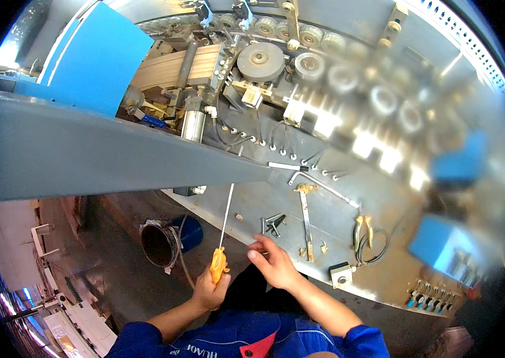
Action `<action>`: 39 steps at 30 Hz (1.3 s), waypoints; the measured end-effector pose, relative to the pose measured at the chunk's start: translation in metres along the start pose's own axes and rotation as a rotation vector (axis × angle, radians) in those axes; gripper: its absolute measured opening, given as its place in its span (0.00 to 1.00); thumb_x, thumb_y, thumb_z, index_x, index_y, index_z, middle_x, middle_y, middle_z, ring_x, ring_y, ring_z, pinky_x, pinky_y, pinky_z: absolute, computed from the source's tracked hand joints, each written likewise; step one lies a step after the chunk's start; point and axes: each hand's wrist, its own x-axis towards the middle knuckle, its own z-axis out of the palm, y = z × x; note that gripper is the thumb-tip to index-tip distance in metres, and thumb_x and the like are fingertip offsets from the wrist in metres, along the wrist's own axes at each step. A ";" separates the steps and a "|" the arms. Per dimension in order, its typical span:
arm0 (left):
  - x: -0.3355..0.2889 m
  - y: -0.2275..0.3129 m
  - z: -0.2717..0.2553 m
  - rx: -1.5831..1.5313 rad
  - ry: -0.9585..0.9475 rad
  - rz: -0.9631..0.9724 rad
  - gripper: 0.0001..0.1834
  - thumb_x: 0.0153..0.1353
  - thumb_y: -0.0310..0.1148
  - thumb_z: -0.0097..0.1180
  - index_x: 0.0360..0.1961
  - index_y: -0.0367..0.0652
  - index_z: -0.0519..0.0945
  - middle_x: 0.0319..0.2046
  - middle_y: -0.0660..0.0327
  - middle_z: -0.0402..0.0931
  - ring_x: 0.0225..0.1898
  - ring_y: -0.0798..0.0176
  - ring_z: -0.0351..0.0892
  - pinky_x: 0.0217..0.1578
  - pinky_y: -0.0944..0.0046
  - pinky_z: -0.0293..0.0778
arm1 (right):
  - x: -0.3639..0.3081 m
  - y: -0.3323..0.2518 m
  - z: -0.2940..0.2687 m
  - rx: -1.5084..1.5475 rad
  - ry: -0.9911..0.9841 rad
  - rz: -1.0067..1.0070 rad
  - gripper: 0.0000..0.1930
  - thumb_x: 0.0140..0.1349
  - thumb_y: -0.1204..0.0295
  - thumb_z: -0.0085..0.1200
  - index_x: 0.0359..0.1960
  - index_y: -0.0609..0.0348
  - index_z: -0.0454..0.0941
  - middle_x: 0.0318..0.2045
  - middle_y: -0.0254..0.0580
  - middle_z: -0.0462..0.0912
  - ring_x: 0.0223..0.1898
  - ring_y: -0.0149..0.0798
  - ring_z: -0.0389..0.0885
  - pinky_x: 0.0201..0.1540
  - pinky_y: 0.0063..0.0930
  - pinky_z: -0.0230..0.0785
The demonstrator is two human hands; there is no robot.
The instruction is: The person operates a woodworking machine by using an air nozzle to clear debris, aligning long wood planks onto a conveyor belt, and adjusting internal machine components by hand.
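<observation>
My left hand [207,292] is wrapped round the yellow grip of what looks like an air blow gun [219,264]. Its long thin metal tube points away from me, and part of it is hidden by a grey beam [115,155]. Just to the right, my right hand [272,262] hovers near the bench edge, fingers apart and holding nothing. A small heap of dark bolts [273,224] lies on the metal bench [336,227] beyond it. Farther right are a long worn wrench-like tool [306,224], an L-shaped bar [327,188] and yellow-handled pliers [363,231].
A small button box [342,275] with a looped cable sits at the bench edge. Rollers and a grey wheel [261,61] line the machine at the back. Blue housings [443,241] stand right. A bucket [159,244] and hose occupy the floor at left.
</observation>
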 end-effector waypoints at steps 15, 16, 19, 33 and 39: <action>0.002 0.039 -0.032 0.172 -0.342 0.123 0.32 0.60 0.42 0.63 0.61 0.39 0.70 0.42 0.50 0.77 0.43 0.49 0.79 0.47 0.55 0.75 | 0.052 -0.065 -0.010 0.351 -0.055 0.228 0.15 0.76 0.56 0.41 0.41 0.53 0.70 0.20 0.35 0.79 0.15 0.26 0.71 0.18 0.20 0.65; 0.026 0.052 -0.026 0.102 -0.310 0.367 0.32 0.62 0.41 0.62 0.64 0.40 0.67 0.41 0.52 0.77 0.37 0.54 0.80 0.41 0.59 0.77 | 0.075 -0.076 -0.024 0.271 0.052 0.079 0.15 0.76 0.56 0.41 0.41 0.53 0.70 0.18 0.34 0.78 0.13 0.26 0.69 0.16 0.21 0.62; 0.068 0.100 -0.002 -0.579 -0.449 -0.139 0.26 0.72 0.39 0.49 0.67 0.41 0.62 0.37 0.58 0.76 0.21 0.72 0.71 0.22 0.72 0.70 | 0.143 -0.102 -0.062 0.349 0.192 0.080 0.21 0.73 0.49 0.44 0.42 0.56 0.75 0.16 0.34 0.75 0.13 0.27 0.66 0.14 0.23 0.57; 0.179 0.206 0.054 -0.627 -0.170 -0.153 0.27 0.75 0.49 0.42 0.65 0.43 0.63 0.28 0.63 0.70 0.16 0.75 0.65 0.14 0.73 0.61 | 0.182 -0.118 -0.104 -0.003 0.348 -0.105 0.37 0.64 0.70 0.48 0.73 0.65 0.49 0.31 0.40 0.81 0.31 0.32 0.77 0.35 0.26 0.71; 0.196 0.219 0.061 -0.607 -0.174 -0.144 0.26 0.75 0.48 0.42 0.66 0.44 0.62 0.28 0.63 0.70 0.16 0.74 0.65 0.13 0.72 0.61 | 0.195 -0.124 -0.118 0.168 0.315 -0.095 0.36 0.61 0.74 0.45 0.73 0.64 0.52 0.29 0.40 0.81 0.28 0.32 0.76 0.33 0.26 0.71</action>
